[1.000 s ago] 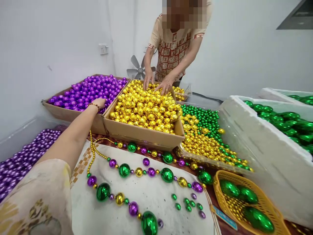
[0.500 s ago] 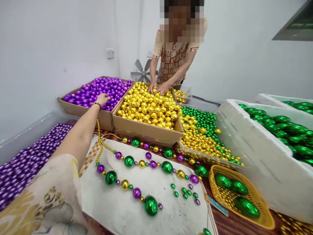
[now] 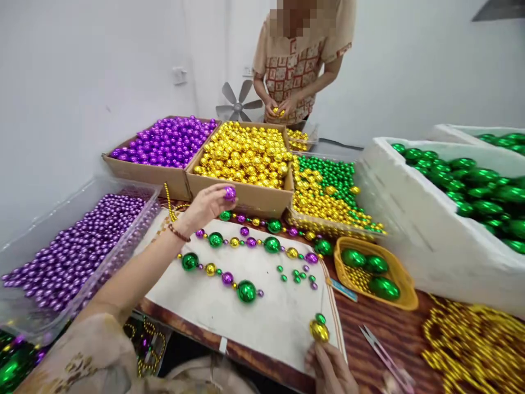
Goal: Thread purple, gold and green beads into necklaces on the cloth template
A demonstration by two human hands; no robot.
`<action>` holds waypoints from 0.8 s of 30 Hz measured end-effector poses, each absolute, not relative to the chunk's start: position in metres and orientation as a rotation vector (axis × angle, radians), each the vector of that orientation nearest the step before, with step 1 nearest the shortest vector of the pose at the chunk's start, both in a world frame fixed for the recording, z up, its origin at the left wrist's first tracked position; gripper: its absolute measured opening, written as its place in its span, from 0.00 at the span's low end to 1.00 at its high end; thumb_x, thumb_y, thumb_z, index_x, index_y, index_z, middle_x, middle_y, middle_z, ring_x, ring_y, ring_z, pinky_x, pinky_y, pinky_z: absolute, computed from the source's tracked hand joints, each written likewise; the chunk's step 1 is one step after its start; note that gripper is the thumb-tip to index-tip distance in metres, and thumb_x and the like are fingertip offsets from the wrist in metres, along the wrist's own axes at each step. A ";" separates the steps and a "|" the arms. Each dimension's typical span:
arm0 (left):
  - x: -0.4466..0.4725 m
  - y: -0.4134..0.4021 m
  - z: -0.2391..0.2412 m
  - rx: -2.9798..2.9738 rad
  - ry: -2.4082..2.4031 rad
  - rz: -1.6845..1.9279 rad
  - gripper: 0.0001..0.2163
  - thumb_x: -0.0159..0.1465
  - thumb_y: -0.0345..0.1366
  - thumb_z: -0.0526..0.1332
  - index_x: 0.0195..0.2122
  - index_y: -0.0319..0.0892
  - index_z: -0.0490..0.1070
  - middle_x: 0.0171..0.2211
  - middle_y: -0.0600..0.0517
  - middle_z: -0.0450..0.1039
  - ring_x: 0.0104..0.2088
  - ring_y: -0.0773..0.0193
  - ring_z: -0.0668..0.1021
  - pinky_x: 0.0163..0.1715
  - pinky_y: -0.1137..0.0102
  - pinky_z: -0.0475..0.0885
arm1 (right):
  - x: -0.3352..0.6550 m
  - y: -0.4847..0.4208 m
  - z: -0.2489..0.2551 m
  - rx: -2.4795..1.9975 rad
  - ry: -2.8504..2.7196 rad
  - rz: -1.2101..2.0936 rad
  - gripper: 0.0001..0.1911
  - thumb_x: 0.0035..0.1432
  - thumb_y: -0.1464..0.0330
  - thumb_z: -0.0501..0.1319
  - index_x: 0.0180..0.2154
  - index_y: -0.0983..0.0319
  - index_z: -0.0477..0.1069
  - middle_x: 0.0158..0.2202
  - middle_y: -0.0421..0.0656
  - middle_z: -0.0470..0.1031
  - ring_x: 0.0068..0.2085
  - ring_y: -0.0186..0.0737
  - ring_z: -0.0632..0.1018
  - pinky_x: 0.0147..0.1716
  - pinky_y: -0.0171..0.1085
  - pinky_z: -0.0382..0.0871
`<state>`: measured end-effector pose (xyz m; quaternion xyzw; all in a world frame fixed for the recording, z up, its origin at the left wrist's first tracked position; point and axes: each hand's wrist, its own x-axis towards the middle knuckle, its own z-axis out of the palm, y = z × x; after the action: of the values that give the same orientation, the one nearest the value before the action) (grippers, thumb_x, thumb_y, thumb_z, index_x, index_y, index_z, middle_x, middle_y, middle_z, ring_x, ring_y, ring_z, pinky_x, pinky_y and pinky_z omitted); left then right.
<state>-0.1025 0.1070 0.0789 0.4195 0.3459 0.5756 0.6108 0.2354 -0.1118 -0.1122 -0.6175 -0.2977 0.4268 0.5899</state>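
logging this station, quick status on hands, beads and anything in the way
Left hand holding purple bead. Right hand gripping gold bead, green bead just beyond. Strung beads, loose beads on white cloth between hands.

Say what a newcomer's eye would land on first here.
Probably the heap of shiny gold beads in the cardboard box at centre back, with bright purple beads boxed to its left. Next, the left hand holding up a purple bead in front of the gold heap, and the right hand at lower right, a gold bead at its fingertips. Big green beads in a white foam box fill the right side.
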 end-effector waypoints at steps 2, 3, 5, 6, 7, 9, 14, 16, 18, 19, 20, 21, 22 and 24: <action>-0.062 0.073 0.064 1.089 0.810 1.304 0.15 0.59 0.37 0.69 0.47 0.44 0.79 0.43 0.47 0.79 0.43 0.60 0.79 0.50 0.61 0.75 | 0.231 -0.113 -0.106 -1.420 -0.733 0.954 0.24 0.43 0.49 0.74 0.26 0.63 0.73 0.20 0.42 0.71 0.23 0.37 0.71 0.22 0.37 0.68; -0.044 0.058 0.057 1.160 0.825 1.308 0.16 0.59 0.37 0.69 0.49 0.46 0.79 0.45 0.47 0.78 0.44 0.61 0.78 0.50 0.63 0.74 | 0.229 -0.115 -0.103 -1.400 -0.748 0.943 0.23 0.46 0.50 0.72 0.26 0.63 0.73 0.21 0.41 0.71 0.23 0.36 0.71 0.23 0.36 0.67; -0.017 0.031 0.048 1.289 0.852 1.326 0.16 0.60 0.37 0.68 0.50 0.49 0.79 0.49 0.48 0.75 0.47 0.61 0.76 0.52 0.65 0.72 | 0.226 -0.119 -0.097 -1.344 -0.780 0.956 0.20 0.51 0.52 0.70 0.27 0.63 0.72 0.21 0.40 0.70 0.24 0.35 0.71 0.25 0.35 0.67; -0.007 0.021 0.045 1.335 0.865 1.333 0.16 0.60 0.37 0.68 0.50 0.50 0.78 0.50 0.48 0.74 0.49 0.61 0.76 0.52 0.66 0.71 | 0.225 -0.122 -0.095 -1.315 -0.785 0.972 0.19 0.53 0.54 0.69 0.27 0.62 0.72 0.21 0.40 0.70 0.24 0.35 0.71 0.26 0.35 0.67; 0.002 0.013 0.043 1.367 0.873 1.340 0.16 0.61 0.37 0.68 0.51 0.51 0.78 0.51 0.48 0.74 0.49 0.61 0.75 0.52 0.66 0.71 | 0.224 -0.124 -0.092 -1.287 -0.785 0.994 0.17 0.55 0.55 0.68 0.28 0.62 0.72 0.22 0.39 0.70 0.24 0.35 0.71 0.26 0.35 0.67; 0.014 0.001 0.042 1.415 0.889 1.346 0.17 0.62 0.37 0.68 0.52 0.52 0.77 0.50 0.48 0.73 0.49 0.61 0.75 0.52 0.66 0.71 | 0.220 -0.129 -0.088 -1.244 -0.783 1.037 0.14 0.58 0.57 0.67 0.30 0.62 0.72 0.22 0.39 0.71 0.24 0.35 0.71 0.26 0.35 0.67; 0.030 -0.008 0.041 1.430 0.913 1.344 0.13 0.61 0.37 0.69 0.48 0.50 0.80 0.46 0.49 0.75 0.46 0.61 0.76 0.49 0.66 0.73 | 0.208 -0.135 -0.075 -1.221 -0.852 1.095 0.13 0.60 0.59 0.65 0.31 0.62 0.72 0.22 0.39 0.72 0.24 0.35 0.72 0.27 0.35 0.68; 0.034 -0.006 0.038 1.355 0.908 1.350 0.13 0.60 0.38 0.70 0.47 0.50 0.80 0.45 0.50 0.76 0.46 0.61 0.77 0.47 0.66 0.74 | 0.204 -0.135 -0.070 -1.219 -0.879 1.097 0.13 0.60 0.59 0.64 0.30 0.62 0.72 0.22 0.39 0.72 0.24 0.35 0.72 0.27 0.35 0.68; 0.037 -0.002 0.036 1.252 0.880 1.358 0.13 0.59 0.39 0.71 0.45 0.50 0.81 0.43 0.51 0.77 0.43 0.63 0.78 0.43 0.68 0.74 | 0.201 -0.136 -0.066 -1.219 -0.893 1.097 0.13 0.61 0.60 0.64 0.30 0.62 0.72 0.22 0.39 0.72 0.24 0.35 0.72 0.26 0.34 0.67; 0.039 0.000 0.035 1.187 0.859 1.358 0.12 0.58 0.39 0.71 0.44 0.50 0.81 0.42 0.51 0.77 0.40 0.65 0.78 0.41 0.69 0.74 | 0.200 -0.136 -0.064 -1.221 -0.895 1.100 0.13 0.61 0.59 0.63 0.30 0.62 0.72 0.22 0.39 0.72 0.24 0.35 0.72 0.26 0.34 0.67; 0.040 0.002 0.035 1.117 0.838 1.350 0.12 0.58 0.39 0.72 0.43 0.49 0.82 0.40 0.52 0.78 0.38 0.66 0.78 0.38 0.70 0.74 | 0.199 -0.136 -0.064 -1.225 -0.894 1.105 0.13 0.61 0.59 0.63 0.30 0.62 0.72 0.22 0.39 0.72 0.24 0.35 0.72 0.25 0.34 0.66; 0.041 0.004 0.035 1.042 0.820 1.332 0.12 0.57 0.40 0.72 0.43 0.49 0.82 0.39 0.52 0.79 0.36 0.66 0.79 0.37 0.71 0.73 | 0.198 -0.136 -0.063 -1.232 -0.893 1.111 0.13 0.61 0.59 0.63 0.30 0.62 0.72 0.22 0.39 0.72 0.24 0.35 0.72 0.25 0.34 0.66; 0.042 0.006 0.036 0.966 0.806 1.308 0.12 0.57 0.40 0.72 0.42 0.48 0.82 0.38 0.52 0.79 0.35 0.67 0.79 0.36 0.71 0.73 | 0.197 -0.136 -0.063 -1.241 -0.891 1.115 0.13 0.61 0.59 0.63 0.30 0.62 0.72 0.22 0.39 0.72 0.24 0.34 0.72 0.24 0.34 0.66; 0.044 0.008 0.038 0.831 0.786 1.255 0.13 0.56 0.41 0.72 0.42 0.46 0.81 0.39 0.51 0.80 0.35 0.66 0.80 0.36 0.71 0.72 | 0.196 -0.136 -0.062 -1.256 -0.893 1.119 0.13 0.61 0.59 0.64 0.31 0.62 0.73 0.23 0.40 0.72 0.24 0.34 0.72 0.24 0.33 0.67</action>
<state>0.0436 0.0083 0.0381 0.3676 0.3472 0.5549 0.6606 0.1963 -0.1362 -0.0624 -0.5374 -0.3821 0.4788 0.5796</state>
